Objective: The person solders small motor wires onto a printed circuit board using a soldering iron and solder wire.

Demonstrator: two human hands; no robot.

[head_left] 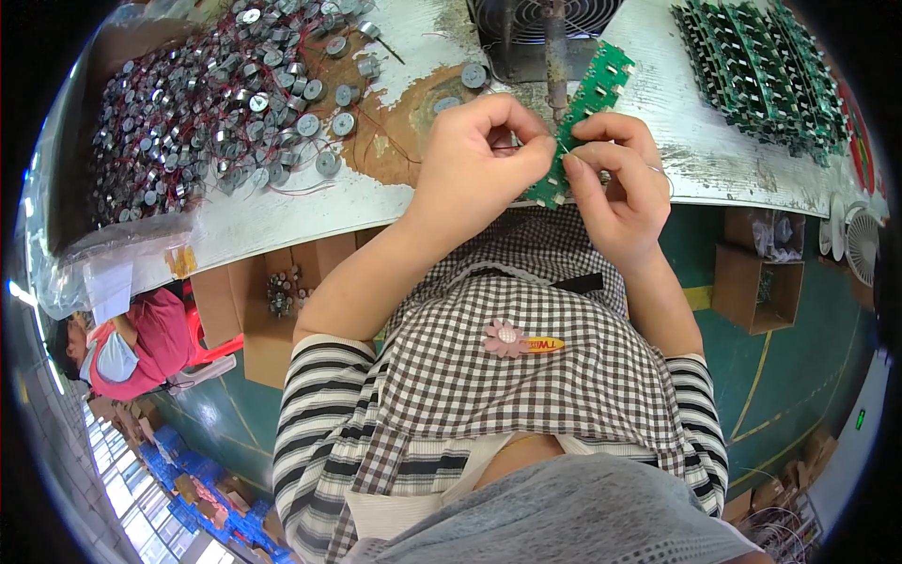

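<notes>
A long strip of green circuit boards (596,86) slants across the table's front edge, with small white connectors along its side. My left hand (474,164) is closed in a pinch at the strip's left side; a thin red wire (506,148) shows in the gap of its fingers. From the right, my right hand (622,179) grips the strip. Its thumb and forefinger come together over the board near the left fingertips, where a fine pale strand shows. The fingers hide the exact contact points.
A large heap of round metal parts with red wires (272,89) covers the table's left. A black fan (545,23) and a metal post (557,61) stand just behind the strip. Stacked green boards (761,75) lie at right. Below are cardboard boxes (757,282); another person (155,329) sits at left.
</notes>
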